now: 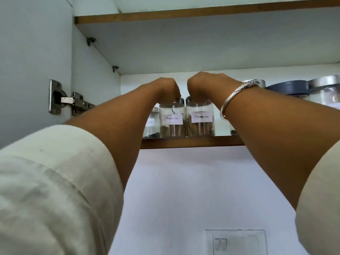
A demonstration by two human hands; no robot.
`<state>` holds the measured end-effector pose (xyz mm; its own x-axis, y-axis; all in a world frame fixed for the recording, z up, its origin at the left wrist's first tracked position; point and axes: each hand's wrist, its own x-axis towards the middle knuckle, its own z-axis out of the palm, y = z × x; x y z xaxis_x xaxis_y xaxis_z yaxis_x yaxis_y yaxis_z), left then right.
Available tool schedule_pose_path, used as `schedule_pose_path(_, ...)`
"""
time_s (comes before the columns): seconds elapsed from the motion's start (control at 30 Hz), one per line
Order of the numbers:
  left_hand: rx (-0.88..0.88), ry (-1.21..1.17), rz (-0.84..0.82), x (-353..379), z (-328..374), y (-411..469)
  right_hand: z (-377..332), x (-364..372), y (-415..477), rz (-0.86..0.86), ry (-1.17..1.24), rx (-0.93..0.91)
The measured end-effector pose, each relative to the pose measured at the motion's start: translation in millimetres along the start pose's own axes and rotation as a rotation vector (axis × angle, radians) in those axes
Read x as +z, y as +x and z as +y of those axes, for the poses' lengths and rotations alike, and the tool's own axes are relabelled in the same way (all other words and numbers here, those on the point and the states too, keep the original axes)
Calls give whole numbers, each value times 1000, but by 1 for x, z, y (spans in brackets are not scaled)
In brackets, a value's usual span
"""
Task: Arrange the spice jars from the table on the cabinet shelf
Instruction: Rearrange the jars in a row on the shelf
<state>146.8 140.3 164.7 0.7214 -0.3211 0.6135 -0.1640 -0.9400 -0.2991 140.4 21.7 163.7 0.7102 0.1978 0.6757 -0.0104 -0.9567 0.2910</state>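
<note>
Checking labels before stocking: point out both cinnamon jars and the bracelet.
left cinnamon jar [172, 119], head view, on its label.
right cinnamon jar [201, 117], head view, on its label.
bracelet [232, 94], head view, on its band.

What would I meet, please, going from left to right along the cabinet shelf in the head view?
The door hinge → pepper jar → left cinnamon jar, gripped by the left hand → right cinnamon jar, gripped by the right hand → dark-lidded jar → silver-lidded jar.
</note>
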Motion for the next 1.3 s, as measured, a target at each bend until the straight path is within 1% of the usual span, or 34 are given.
schedule_pose_path(0.27, -40, 37, -61, 35, -10, 39, -14, 29, 21, 26, 50, 5)
schedule_pose_path(0.5, -59, 103, -131, 58, -17, 59, -17, 52, 41, 3, -56, 10)
schedule_pose_path(0.7, -60, 65, -171, 65, -15, 60, -19, 57, 52, -34, -53, -18)
schedule_pose_path(0.83, -57, -20, -168, 70, -14, 58, -21, 62, 59, -117, -63, -40)
schedule_pose_path(1.03, -45, -88, -189, 71, -12, 52, -21, 60, 57, -154, -63, -27)
schedule_pose_path(1.17, -59, -137, -157, 79, -13, 52, -22, 65, 58, -96, 9, -1)
schedule_pose_path(1.23, -58, -188, -112, 80, -12, 50, -26, 68, 57, -122, 76, 30)
schedule_pose_path(1.3, -53, -276, -33, 78, -7, 43, -31, 70, 55, -146, 110, 100)
